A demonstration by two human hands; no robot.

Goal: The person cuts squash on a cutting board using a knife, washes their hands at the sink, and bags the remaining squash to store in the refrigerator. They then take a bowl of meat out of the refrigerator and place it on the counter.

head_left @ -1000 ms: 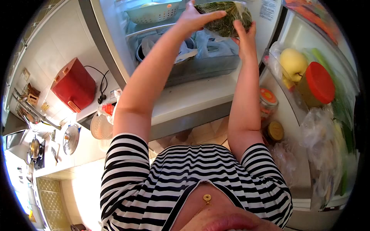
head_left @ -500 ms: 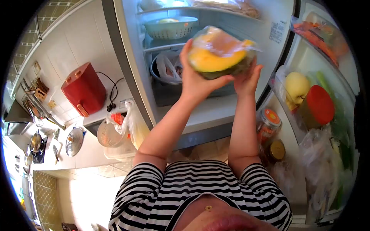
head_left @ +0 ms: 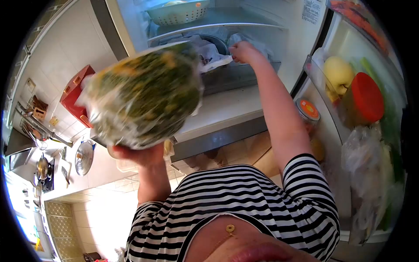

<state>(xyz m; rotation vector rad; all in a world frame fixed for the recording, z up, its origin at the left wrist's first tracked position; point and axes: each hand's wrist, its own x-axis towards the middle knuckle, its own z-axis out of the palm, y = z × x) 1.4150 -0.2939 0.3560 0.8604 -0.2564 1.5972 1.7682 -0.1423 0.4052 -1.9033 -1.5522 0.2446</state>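
Note:
A cut pumpkin [head_left: 144, 94] in clear plastic wrap is held up on the left, its mottled green and orange rind facing me. My left hand [head_left: 142, 155] supports it from below, with most of the fingers hidden behind it. Inside the open fridge, my right hand [head_left: 245, 52] is closed at the edge of a white plastic bag [head_left: 213, 59] on the lower shelf. The bag lies over a dark round bowl [head_left: 217, 42], and a clear plastic bundle [head_left: 257, 47] sits just behind my right hand.
A pale green colander [head_left: 179, 14] stands on the glass shelf [head_left: 257, 19] above. The open fridge door holds a yellow-green fruit [head_left: 339, 72], a red-lidded container [head_left: 368, 98] and an orange-lidded jar [head_left: 308, 110]. On the left counter are a red appliance [head_left: 72, 98] and a pot lid [head_left: 84, 157].
The pumpkin has moved left and closer, turning its rind toward me. My right hand has let go of it and reached into the lower shelf, taking the white bag's edge.

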